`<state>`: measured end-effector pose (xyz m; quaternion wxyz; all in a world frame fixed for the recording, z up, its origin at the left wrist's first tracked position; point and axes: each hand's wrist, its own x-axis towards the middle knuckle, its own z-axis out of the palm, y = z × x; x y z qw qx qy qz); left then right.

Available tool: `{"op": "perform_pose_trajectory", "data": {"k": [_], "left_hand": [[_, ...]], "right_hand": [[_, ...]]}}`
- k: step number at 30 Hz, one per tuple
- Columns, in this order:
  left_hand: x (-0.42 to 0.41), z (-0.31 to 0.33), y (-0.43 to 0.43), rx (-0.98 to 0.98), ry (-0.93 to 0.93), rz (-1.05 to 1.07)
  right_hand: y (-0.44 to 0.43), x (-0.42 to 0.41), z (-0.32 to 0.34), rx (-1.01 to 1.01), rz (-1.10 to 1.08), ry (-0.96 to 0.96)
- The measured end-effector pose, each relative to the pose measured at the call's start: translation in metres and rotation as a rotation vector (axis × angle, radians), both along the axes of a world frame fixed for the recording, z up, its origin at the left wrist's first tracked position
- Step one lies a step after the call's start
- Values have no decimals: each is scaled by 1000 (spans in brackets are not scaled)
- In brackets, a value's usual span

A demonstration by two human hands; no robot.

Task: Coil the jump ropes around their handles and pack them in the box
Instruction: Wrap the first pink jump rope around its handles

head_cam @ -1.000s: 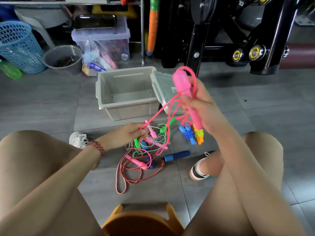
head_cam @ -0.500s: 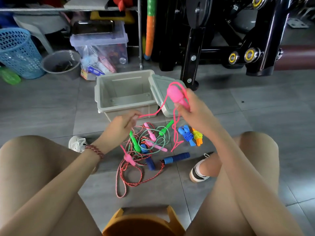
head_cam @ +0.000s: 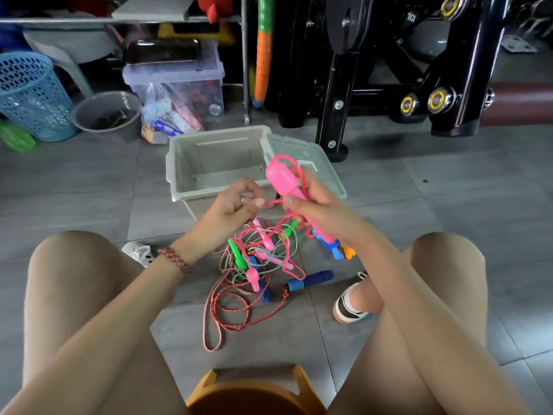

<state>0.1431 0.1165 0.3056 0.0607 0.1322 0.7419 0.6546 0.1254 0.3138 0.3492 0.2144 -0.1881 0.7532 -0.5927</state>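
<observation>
2 bare hands hold 1 pink jump rope just in front of an open box.

Largest, the grey tiled floor (head_cam: 449,205) carries a black steel exercise frame (head_cam: 389,70) at 1 o'clock, a blue perforated plastic basket (head_cam: 30,94) at 10 o'clock, and the grey rectangular plastic box (head_cam: 221,157) at 12 o'clock, with its grey lid (head_cam: 323,169) leaning on the box's 3 o'clock side. At 6 o'clock of the box lies a loose tangle of red, green and pink ropes (head_cam: 254,265) with a blue foam handle (head_cam: 311,280) at its 4 o'clock edge. Above it, the right hand (head_cam: 317,211) grips a chunky pink plastic handle (head_cam: 282,181), tilted toward 11 o'clock. At its 9 o'clock, near but apart, the left hand (head_cam: 230,211) pinches the thin pink cord (head_cam: 270,202), which runs between both hands and trails into the tangle.
</observation>
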Motion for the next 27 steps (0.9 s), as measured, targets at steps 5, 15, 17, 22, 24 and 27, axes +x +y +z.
{"op": "perform_pose_trajectory", "data": {"k": [5, 15, 17, 22, 24, 27], "left_hand": [[4, -41, -22, -521, -76, -303], [7, -57, -52, -800, -81, 54], [7, -44, -44, -590, 4, 158], [1, -13, -27, -143, 137, 241], [-2, -9, -24, -99, 172, 197], [-6, -5, -21, -163, 186, 214]], "right_hand": [[12, -8, 8, -315, -235, 6], [9, -13, 9, 117, -291, 327], [7, -14, 5, 279, -226, 440], [-3, -10, -8, 494, -135, 530], [-9, -8, -11, 534, -132, 535], [-13, -7, -11, 551, -167, 481]]}}
